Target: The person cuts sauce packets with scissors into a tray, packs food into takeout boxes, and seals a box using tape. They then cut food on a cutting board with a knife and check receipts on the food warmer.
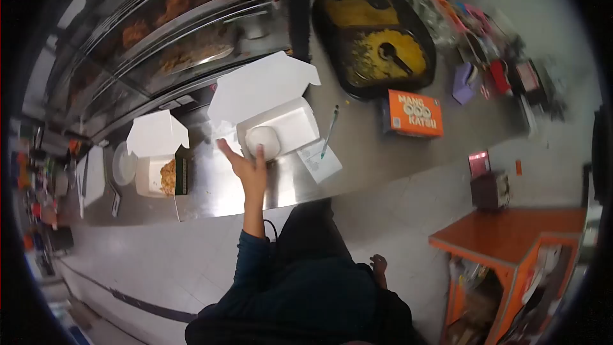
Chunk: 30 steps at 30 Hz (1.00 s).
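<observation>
On the steel counter lies an open white takeaway box (297, 122) with its lid folded back. A round white item (264, 142) sits in the box's left end. My left hand (246, 167) is at the box's near left corner, fingers apart, one fingertip against the round item. My right hand (379, 264) hangs low at my side, away from the counter; its fingers look loosely curled and I cannot make out whether they hold anything. A paper slip (313, 165) with a green pen (329, 133) across it lies right of the box.
A second open box (151, 176) holds fried food at the left. A black tray (373, 86) with yellow food and a ladle stands behind, near an orange box (415, 114). A glass display case (153, 57) borders the back left; an orange table (511, 227) stands lower right.
</observation>
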Each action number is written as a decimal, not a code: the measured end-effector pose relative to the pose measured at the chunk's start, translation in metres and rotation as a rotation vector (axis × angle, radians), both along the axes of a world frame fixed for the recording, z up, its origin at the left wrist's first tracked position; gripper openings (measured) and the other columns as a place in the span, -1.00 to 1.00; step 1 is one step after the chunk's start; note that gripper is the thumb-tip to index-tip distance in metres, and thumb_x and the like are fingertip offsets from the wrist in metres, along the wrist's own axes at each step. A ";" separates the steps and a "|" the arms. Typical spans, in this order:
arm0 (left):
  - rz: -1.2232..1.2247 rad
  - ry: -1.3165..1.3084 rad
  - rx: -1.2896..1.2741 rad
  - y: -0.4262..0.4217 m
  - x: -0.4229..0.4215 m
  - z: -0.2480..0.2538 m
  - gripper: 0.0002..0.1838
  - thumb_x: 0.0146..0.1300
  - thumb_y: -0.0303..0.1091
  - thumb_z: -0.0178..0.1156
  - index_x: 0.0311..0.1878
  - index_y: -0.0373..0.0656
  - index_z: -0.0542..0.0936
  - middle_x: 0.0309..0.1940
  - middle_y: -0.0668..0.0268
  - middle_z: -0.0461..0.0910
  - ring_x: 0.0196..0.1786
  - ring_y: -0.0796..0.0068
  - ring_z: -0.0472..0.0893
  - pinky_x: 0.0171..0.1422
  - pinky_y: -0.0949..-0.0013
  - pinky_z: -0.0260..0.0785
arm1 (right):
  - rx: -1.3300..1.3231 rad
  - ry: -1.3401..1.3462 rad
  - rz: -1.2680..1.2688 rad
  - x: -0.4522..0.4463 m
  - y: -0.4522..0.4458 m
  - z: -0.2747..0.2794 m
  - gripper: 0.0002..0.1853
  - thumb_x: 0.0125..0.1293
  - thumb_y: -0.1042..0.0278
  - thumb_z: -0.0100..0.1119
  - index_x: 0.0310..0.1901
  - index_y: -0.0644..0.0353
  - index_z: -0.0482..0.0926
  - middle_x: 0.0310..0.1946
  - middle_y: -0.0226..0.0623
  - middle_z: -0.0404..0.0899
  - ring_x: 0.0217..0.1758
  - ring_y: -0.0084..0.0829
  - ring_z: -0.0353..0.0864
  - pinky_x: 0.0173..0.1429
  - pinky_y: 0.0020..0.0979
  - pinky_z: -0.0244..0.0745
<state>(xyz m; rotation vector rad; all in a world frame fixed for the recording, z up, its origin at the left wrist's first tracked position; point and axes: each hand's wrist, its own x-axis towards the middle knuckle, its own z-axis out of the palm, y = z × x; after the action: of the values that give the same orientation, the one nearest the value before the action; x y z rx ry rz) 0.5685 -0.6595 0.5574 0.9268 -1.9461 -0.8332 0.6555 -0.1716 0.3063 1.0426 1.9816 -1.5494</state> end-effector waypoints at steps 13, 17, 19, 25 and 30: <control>0.272 0.560 0.708 -0.013 0.009 -0.046 -0.21 0.05 -0.50 0.15 0.18 -0.05 -0.19 -0.28 0.23 0.46 -0.27 0.61 0.40 -0.19 0.57 0.24 | 0.496 0.907 -0.168 -0.249 -0.049 0.088 -0.68 0.27 0.25 -0.11 -0.09 0.34 0.32 -0.15 -0.12 0.35 -0.15 -0.34 0.34 -0.04 -0.38 0.26; 0.377 0.710 0.843 -0.016 0.005 -0.050 -0.21 0.03 -0.50 0.19 0.17 -0.06 -0.16 -0.29 0.23 0.48 -0.23 0.56 0.42 -0.08 0.52 0.22 | 0.464 0.925 -0.141 -0.286 -0.077 0.094 -0.66 0.26 0.25 -0.09 -0.07 0.35 0.27 -0.13 -0.09 0.31 -0.12 -0.29 0.33 -0.03 -0.34 0.27; 0.405 0.700 0.886 -0.019 0.004 -0.048 -0.18 0.01 -0.47 0.21 0.17 -0.06 -0.18 -0.25 0.21 0.47 -0.23 0.54 0.43 -0.08 0.53 0.23 | 0.491 0.962 -0.200 -0.308 -0.085 0.094 -0.64 0.24 0.25 -0.08 -0.05 0.37 0.25 -0.13 -0.05 0.31 -0.13 -0.25 0.35 -0.07 -0.33 0.32; 0.487 0.559 0.885 -0.033 -0.008 -0.019 -0.22 0.05 -0.29 0.20 0.15 -0.05 -0.17 -0.14 0.16 0.45 -0.29 0.56 0.42 -0.21 0.54 0.23 | 0.692 1.124 -0.047 -0.330 -0.099 0.134 -0.45 0.19 0.10 -0.03 0.03 0.37 0.08 0.01 -0.03 0.07 0.00 -0.24 0.16 -0.01 -0.27 0.22; 0.442 0.502 0.668 -0.041 -0.017 -0.052 -0.34 0.10 -0.34 0.12 0.11 -0.09 -0.10 -0.29 0.21 0.47 -0.26 0.52 0.41 -0.04 0.46 0.19 | 0.497 1.478 0.430 -0.307 -0.140 0.156 -0.51 0.18 0.24 -0.07 0.04 0.32 0.04 -0.02 -0.12 0.08 0.05 -0.26 0.11 0.11 -0.28 0.00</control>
<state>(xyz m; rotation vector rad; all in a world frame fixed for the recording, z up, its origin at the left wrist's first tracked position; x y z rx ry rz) 0.5518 -0.7005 0.5053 1.3095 -0.9790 -1.3178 0.3483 -0.3116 0.4627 -0.7889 3.2524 -1.7104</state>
